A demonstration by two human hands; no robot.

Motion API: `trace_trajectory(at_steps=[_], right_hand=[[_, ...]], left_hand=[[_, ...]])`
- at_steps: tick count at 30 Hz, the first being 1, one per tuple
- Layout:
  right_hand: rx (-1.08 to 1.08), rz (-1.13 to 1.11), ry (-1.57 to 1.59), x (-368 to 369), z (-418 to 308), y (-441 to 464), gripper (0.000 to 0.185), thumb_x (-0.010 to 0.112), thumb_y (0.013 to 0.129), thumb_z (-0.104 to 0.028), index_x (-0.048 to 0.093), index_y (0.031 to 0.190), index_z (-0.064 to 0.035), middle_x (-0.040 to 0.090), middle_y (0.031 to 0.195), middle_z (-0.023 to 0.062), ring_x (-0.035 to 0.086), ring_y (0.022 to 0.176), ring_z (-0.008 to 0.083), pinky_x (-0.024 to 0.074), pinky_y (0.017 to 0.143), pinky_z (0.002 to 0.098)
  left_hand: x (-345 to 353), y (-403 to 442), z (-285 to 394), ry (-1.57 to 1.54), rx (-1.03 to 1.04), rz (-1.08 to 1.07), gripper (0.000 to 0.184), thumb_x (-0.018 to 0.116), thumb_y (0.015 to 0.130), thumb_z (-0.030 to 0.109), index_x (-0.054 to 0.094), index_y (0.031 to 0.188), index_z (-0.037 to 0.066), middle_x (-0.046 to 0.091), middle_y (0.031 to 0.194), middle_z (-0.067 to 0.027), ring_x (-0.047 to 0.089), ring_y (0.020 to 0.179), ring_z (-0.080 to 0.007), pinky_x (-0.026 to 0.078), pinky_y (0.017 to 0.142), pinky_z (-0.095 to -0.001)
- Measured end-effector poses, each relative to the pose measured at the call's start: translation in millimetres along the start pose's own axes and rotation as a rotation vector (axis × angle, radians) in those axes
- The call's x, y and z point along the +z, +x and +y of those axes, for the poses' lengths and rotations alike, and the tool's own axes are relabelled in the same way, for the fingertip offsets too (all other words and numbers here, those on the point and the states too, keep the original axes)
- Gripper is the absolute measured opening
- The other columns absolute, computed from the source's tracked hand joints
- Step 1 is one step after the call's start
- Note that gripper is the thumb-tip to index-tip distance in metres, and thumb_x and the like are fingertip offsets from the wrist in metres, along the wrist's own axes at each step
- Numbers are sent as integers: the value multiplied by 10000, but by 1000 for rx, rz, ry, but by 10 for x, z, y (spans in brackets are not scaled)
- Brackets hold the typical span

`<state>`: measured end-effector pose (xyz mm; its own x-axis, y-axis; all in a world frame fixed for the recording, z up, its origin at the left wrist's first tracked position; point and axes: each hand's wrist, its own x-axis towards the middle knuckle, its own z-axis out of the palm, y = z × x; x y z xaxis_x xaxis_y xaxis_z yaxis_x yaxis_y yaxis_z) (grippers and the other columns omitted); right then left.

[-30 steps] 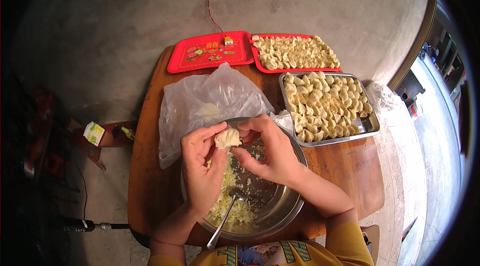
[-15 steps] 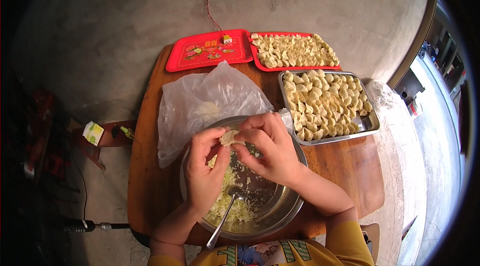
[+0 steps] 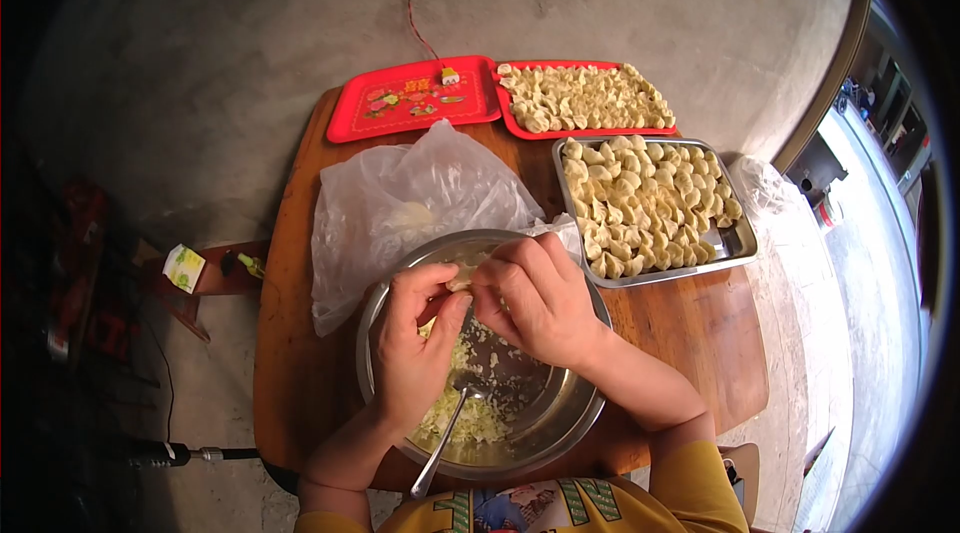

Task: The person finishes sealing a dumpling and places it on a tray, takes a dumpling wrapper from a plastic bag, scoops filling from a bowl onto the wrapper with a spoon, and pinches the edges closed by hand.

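Over a steel bowl (image 3: 590, 388), my left hand (image 3: 415, 338) and my right hand (image 3: 535, 303) are closed together on one dumpling (image 3: 460, 279). Fingers of both hands pinch it, and most of it is hidden behind them. Below, the bowl holds chopped pale-green filling (image 3: 470, 423), heaped mostly toward its left side. A metal spoon (image 3: 440, 448) rests in the filling, its handle leaning over the near rim. Just beyond the bowl lies a crumpled clear plastic bag (image 3: 400, 193) with something pale and round inside.
A steel tray (image 3: 640, 282) of dumplings stands to the right. Behind it is a red tray (image 3: 590, 136) full of dumplings. Another red tray (image 3: 410, 103), flower-patterned, has a plug (image 3: 449, 77) on a hanging cord. A small bench (image 3: 225, 278) stands left of the wooden table (image 3: 290, 363).
My right hand has turned and its fingers have curled in closer to the left, covering more of the dumpling. The bowl and spoon stay put.
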<state>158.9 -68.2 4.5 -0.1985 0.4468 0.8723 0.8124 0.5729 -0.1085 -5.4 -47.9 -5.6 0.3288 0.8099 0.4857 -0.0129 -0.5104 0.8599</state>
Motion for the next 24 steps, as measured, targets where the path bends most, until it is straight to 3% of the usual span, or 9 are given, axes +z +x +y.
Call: trace_trajectory(at_steps=[3, 7, 10, 13, 15, 19, 21, 24], right_hand=[[-15, 26, 16, 19, 19, -17, 317, 714, 684, -32, 579, 970, -29, 540, 890, 92, 529, 738, 260, 478, 629, 334], [80, 27, 142, -39, -5, 32, 342, 707, 682, -13, 557, 989, -35, 571, 873, 87, 524, 747, 253, 443, 645, 338], [118, -13, 156, -47, 12, 22, 363, 682, 718, -51, 526, 1045, -17, 547, 906, 121, 519, 745, 298, 459, 655, 361], [309, -51, 379, -22, 20, -10, 304, 650, 776, -57, 520, 1046, -12, 550, 912, 129, 534, 769, 291, 469, 666, 366], [707, -132, 723, -15, 14, -17, 253, 619, 828, -64, 518, 1053, -13, 551, 911, 130, 555, 809, 273, 482, 681, 369], [688, -122, 751, 6, -5, -19, 210, 597, 858, -65, 523, 1050, -20, 555, 915, 124, 570, 839, 252, 493, 685, 367], [480, -85, 554, -11, -1, 8, 227, 615, 831, -67, 534, 1037, -19, 557, 917, 123, 564, 840, 273, 487, 708, 373], [348, -59, 468, 29, 41, -17, 248, 634, 790, -69, 544, 1016, -25, 554, 929, 122, 546, 850, 302, 469, 743, 385]], left_hand=[[-14, 8, 28, 8, -17, -2, 274, 601, 921, -10, 510, 1178, 5, 622, 1017, -86, 604, 919, -123, 499, 812, -250], [-29, 35, 29, -128, -39, 5, 252, 557, 935, -38, 475, 1171, -7, 612, 1100, -112, 586, 1009, -141, 457, 904, -266], [-34, 52, 44, -178, -42, 23, 244, 548, 937, -42, 472, 1167, -10, 609, 1117, -123, 580, 1036, -148, 449, 928, -273], [-40, 55, 30, -206, -35, 17, 251, 541, 937, -43, 474, 1177, -9, 595, 1154, -129, 567, 1061, -144, 452, 920, -267], [-40, 55, 16, -213, -25, 12, 263, 541, 937, -41, 476, 1190, -8, 583, 1180, -128, 559, 1066, -135, 458, 900, -257], [-44, 58, -16, -191, -14, 11, 241, 540, 931, -47, 506, 1164, 1, 583, 1173, -112, 560, 1057, -135, 460, 896, -251], [-52, 56, -27, -172, -4, 9, 229, 543, 927, -50, 522, 1148, 7, 585, 1165, -102, 562, 1045, -133, 461, 889, -247], [-59, 60, -29, -135, 1, 8, 195, 550, 918, -55, 560, 1099, 17, 585, 1149, -87, 566, 1012, -127, 468, 860, -241]])
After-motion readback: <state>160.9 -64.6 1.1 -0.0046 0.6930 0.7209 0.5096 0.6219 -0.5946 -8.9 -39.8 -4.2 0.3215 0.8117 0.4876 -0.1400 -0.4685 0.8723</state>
